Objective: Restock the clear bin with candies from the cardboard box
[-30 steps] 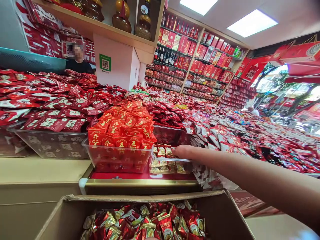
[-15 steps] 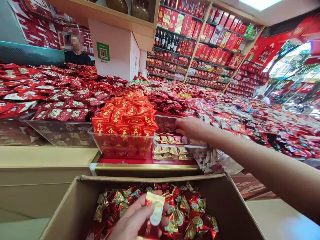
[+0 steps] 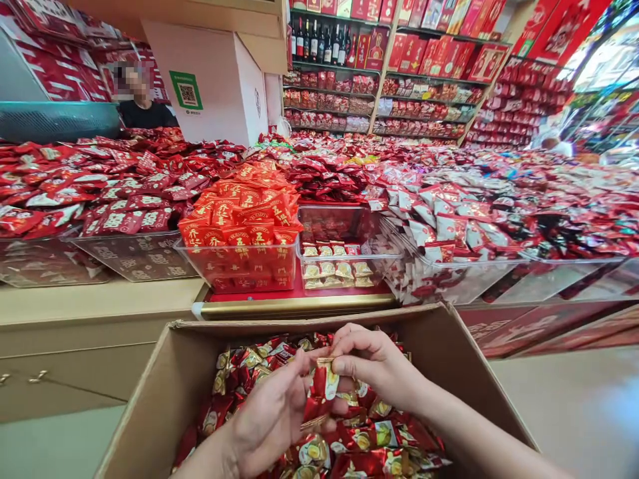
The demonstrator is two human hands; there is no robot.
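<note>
Over an open cardboard box [image 3: 479, 379] of red and gold wrapped candies [image 3: 369, 436], my two hands meet at one red and gold candy packet [image 3: 322, 386]. My left hand [image 3: 277, 406] is palm up with the packet resting against its curled fingers. The thumb and fingertips of my right hand [image 3: 367, 356] pinch the packet's top end. Beyond the box, a clear bin [image 3: 349, 255] holds rows of gold-wrapped candies. Left of it stands a clear bin heaped with orange-red packets [image 3: 242, 219].
More clear bins [image 3: 464, 283] piled with packets line the counter on both sides. A gold-edged ledge [image 3: 299, 306] lies just behind the box. A person [image 3: 144, 110] is behind the counter at the far left. Shelves of bottles and red boxes [image 3: 439, 53] stand at the back.
My right hand has come back from above the clear bin to the packet at my left hand. The view has tilted downward, and rows of gold candies in the bin now show uncovered.
</note>
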